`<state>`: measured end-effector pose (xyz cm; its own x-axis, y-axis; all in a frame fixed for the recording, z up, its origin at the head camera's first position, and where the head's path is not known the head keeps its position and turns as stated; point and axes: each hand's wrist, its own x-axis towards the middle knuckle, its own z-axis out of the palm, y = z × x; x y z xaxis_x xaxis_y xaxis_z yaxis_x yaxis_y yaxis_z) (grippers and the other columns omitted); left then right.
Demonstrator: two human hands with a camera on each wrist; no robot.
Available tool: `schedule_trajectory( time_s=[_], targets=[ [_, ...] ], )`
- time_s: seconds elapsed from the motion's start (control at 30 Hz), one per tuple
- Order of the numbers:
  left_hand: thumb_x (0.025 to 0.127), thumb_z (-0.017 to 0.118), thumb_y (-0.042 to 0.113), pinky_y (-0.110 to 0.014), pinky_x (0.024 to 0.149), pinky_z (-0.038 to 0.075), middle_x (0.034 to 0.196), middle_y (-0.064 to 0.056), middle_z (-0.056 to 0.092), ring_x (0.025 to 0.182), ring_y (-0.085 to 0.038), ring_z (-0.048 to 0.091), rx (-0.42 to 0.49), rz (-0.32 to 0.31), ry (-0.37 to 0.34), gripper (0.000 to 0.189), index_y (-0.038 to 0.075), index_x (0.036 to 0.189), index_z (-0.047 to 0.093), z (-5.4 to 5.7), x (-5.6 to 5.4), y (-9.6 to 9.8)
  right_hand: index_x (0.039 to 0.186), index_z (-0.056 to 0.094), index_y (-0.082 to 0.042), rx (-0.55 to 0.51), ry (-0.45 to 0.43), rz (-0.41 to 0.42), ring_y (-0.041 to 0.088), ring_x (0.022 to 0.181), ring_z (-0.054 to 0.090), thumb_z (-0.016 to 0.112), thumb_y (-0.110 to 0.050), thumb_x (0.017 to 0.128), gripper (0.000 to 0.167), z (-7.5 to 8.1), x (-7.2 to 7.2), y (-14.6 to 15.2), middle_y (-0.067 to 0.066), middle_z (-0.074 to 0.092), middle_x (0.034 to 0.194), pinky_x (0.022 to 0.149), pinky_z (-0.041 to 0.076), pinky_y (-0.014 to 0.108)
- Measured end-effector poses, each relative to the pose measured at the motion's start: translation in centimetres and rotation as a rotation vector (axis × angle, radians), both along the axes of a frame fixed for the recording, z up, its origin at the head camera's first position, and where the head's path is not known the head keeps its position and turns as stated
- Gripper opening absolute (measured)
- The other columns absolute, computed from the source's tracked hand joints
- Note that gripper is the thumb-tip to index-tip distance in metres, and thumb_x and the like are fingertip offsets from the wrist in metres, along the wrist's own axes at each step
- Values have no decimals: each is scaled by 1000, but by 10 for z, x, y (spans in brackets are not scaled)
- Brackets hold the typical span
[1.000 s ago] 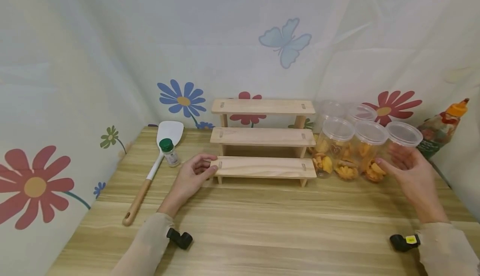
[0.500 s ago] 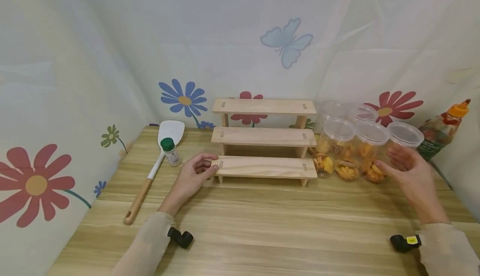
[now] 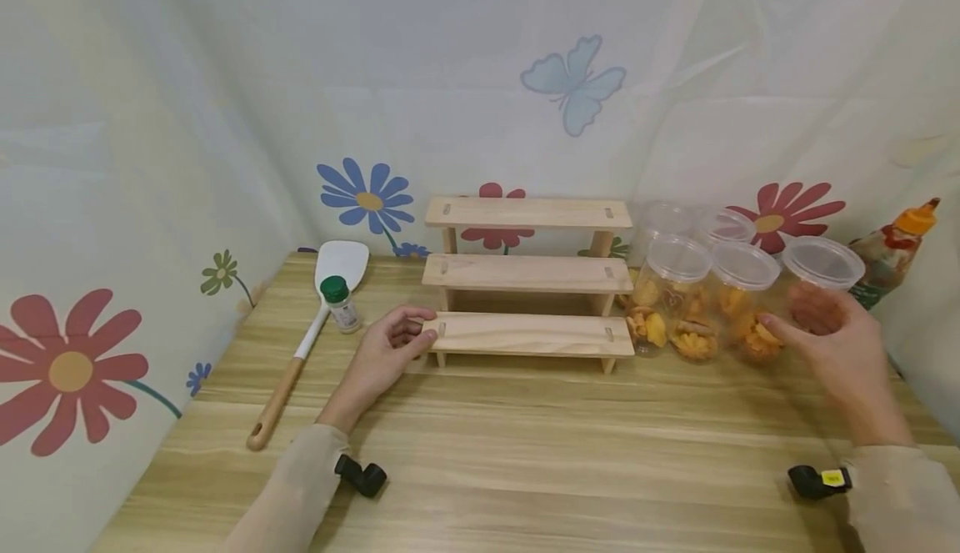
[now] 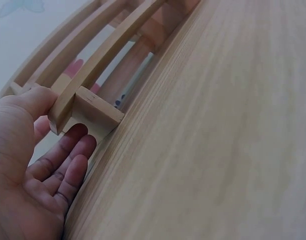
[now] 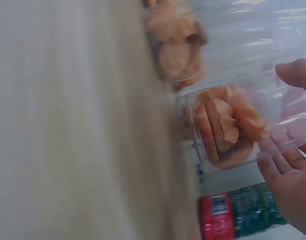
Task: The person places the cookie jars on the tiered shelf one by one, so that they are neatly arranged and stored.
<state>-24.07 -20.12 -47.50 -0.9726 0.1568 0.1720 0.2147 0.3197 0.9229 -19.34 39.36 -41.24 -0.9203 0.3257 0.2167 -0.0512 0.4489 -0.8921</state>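
Note:
A three-tiered wooden display rack (image 3: 525, 334) stands against the back curtain. At the left end of its lowest board, my left hand (image 3: 381, 359) pinches the wood, thumb on top; the left wrist view shows the other fingers (image 4: 73, 175) below the board. On the right my right hand (image 3: 847, 357) grips a clear plastic jar (image 3: 823, 259) with a flat lid, thumb on one side and fingers on the other. Shell-shaped cookies (image 5: 227, 125) lie in the bottom of this jar in the right wrist view. Its base appears raised off the table there.
Several similar lidded jars (image 3: 677, 259) of cookies stand right of the rack. Behind the held jar is a sauce bottle (image 3: 892, 257) with an orange cap. To the left lie a white spatula (image 3: 306, 340) with a wooden handle and a green-capped shaker (image 3: 343, 307).
My right hand has moved slightly right and up with the jar, which now stands apart from its neighbour. The left hand and the rack stay put.

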Motion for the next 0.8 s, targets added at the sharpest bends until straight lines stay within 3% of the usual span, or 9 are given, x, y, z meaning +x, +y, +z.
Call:
schedule_trajectory(
  time_s=[0.23, 0.43, 0.63, 0.8],
  targets=[
    [109, 77, 28, -24, 90, 55, 117, -14, 77, 108, -26, 70, 3, 1, -3, 33, 12, 137, 73, 0, 0, 1, 140, 65, -24, 14, 107, -51, -6, 109, 61, 86, -12, 100, 47, 26, 7, 6, -24, 66, 118, 89, 46, 1],
    [109, 77, 28, -25, 90, 55, 117, -14, 77, 108, -25, 69, 10, -1, -8, 33, 12, 138, 73, -1, 0, 0, 140, 68, -24, 26, 214, -70, -2, 106, 58, 82, -5, 101, 46, 61, 9, 10, -21, 65, 116, 90, 44, 2],
    [109, 76, 28, -25, 89, 55, 116, -14, 77, 106, -26, 70, 6, -3, -8, 33, 12, 138, 73, -2, -1, 0, 137, 69, -20, -86, 365, -51, 1, 104, 60, 75, 14, 99, 51, 101, -1, 7, -13, 67, 114, 92, 44, 6],
    [109, 76, 29, -25, 89, 55, 116, -14, 77, 107, -26, 70, 2, -3, -6, 33, 13, 138, 73, -3, -1, 0, 138, 65, -27, 1, 372, -105, -1, 106, 56, 77, 5, 100, 51, 137, -9, -5, -18, 64, 116, 95, 40, 7]
  ],
)
